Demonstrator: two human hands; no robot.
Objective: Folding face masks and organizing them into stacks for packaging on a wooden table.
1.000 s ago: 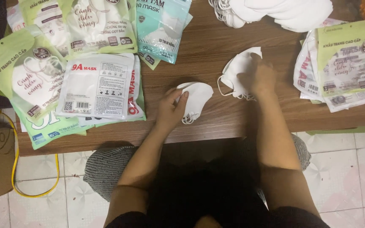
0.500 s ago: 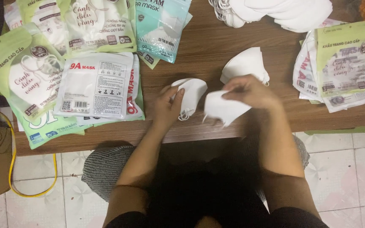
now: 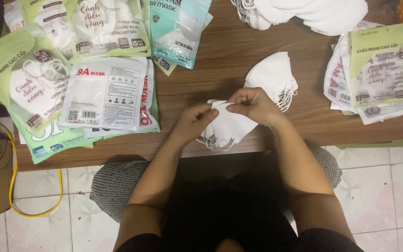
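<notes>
Both my hands meet over the front edge of the brown wooden table (image 3: 220, 60). My left hand (image 3: 196, 120) and my right hand (image 3: 252, 105) pinch the top of a small stack of white folded face masks (image 3: 227, 128), whose ear loops dangle below the table edge. A second small pile of white masks (image 3: 274, 77) lies on the table just behind my right hand, apart from it.
Flat mask packages lie on the left: a white one (image 3: 108, 93), green ones (image 3: 29, 88) and a teal one (image 3: 178, 28). More packages (image 3: 381, 70) are stacked at the right. A heap of loose white masks (image 3: 313, 14) sits at the back. A yellow cable (image 3: 12, 186) runs over the tiled floor.
My right hand picked a mask from the pile on the right and brought it onto the masks under my left hand. Both hands now hold the joined stack.
</notes>
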